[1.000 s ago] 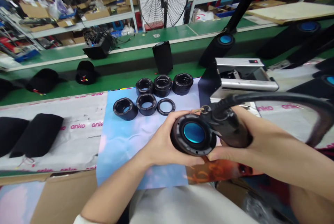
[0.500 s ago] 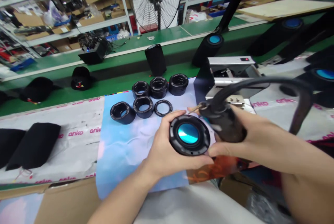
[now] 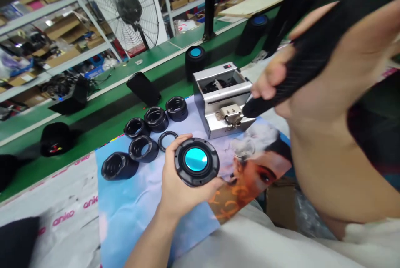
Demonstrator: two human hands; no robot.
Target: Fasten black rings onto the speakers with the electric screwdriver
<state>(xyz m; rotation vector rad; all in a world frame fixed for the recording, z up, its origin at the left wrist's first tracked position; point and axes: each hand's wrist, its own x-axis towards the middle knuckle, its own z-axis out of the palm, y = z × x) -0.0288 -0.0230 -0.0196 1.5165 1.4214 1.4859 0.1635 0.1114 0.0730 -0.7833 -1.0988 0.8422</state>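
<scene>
My left hand [image 3: 176, 189] is wrapped round a cylindrical speaker [image 3: 178, 164] with a black end ring and a shiny blue disc facing up. In my right hand [image 3: 353, 55] is a black electric screwdriver [image 3: 308, 66], held at a slant. Its tip end reaches the front of a silver screw feeder [image 3: 212, 132]; whether a screw is on the bit cannot be made out. Left of the feeder stand stacks of black rings [image 3: 156, 119], and one single flat ring [image 3: 160, 141] lies beside the speaker.
A printed poster sheet [image 3: 137, 214] covers the work area. Behind it runs a green conveyor [image 3: 103, 118] carrying a black speaker body [image 3: 143, 88] and a blue-topped speaker [image 3: 195, 66]. A large fan [image 3: 128, 10] and shelves of boxes stand at the back.
My right hand has moved from beside the speaker up and right, bringing the screwdriver to the screw feeder. My left hand still holds the speaker. The camera view has turned right and tilted.
</scene>
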